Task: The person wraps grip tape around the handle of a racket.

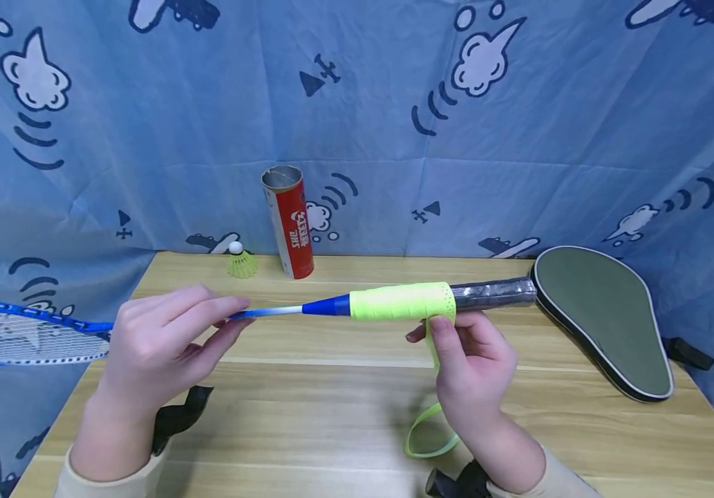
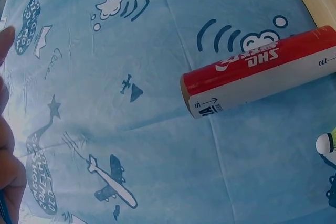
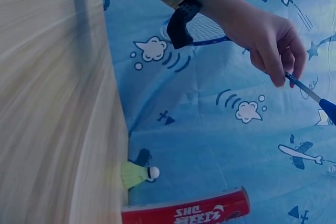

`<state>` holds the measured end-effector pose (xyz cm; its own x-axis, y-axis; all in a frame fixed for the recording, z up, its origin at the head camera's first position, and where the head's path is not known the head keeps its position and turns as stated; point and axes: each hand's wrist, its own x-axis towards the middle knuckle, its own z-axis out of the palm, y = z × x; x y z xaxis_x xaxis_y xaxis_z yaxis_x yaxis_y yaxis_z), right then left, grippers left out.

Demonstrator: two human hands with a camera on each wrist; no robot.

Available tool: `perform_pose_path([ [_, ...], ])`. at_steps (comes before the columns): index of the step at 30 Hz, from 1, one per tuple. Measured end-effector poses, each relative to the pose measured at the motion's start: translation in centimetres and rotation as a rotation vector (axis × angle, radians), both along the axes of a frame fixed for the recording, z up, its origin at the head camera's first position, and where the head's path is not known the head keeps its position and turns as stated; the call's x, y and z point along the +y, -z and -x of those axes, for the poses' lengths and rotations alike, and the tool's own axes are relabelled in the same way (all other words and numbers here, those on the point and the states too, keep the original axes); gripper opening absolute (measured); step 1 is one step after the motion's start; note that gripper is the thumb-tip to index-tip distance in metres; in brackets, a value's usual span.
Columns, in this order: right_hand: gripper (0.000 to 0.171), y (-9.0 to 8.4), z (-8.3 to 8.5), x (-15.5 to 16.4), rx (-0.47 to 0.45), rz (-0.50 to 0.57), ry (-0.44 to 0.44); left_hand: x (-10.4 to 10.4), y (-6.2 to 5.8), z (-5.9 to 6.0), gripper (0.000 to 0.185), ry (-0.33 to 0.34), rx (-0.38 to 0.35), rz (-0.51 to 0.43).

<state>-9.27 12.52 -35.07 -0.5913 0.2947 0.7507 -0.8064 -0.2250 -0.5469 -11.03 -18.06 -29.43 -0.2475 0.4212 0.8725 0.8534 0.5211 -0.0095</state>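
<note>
The red-and-white tube [image 1: 291, 225] bears the brand "DHS" in white on its red part, running along its length; beside those letters stands a stylised line of Chinese characters, also white; the same brand shows again on the tube in both wrist views; on its white panel [image 2: 278, 85], the left wrist view shows a small dark "out" next to a line, and near the opposite end a small word by an arrow, with larger dark lettering too cut off to read; the patterned cloth [image 2: 163, 145] carries lettering inside dark streamers [image 2: 41, 174], too unclear to read surely.
</note>
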Motion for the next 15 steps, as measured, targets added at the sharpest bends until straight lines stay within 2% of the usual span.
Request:
perform_pose_path([
  [6, 0.015, -0.01, 0.05, 0.03, 0.010, 0.014, 0.000, -0.16, 0.17, -0.01, 0.037, 0.004, -0.013, 0.011],
  [11, 0.005, 0.09, 0.08, 0.07, 0.027, 0.026, -0.059, -0.10, 0.13, -0.10, 0.039, -0.051, -0.004, 0.046],
  [15, 0.006, 0.07, 0.16, 0.12, 0.009, 0.025, -0.049, 0.12, -0.01, -0.13, 0.039, -0.099, 0.006, 0.071],
])
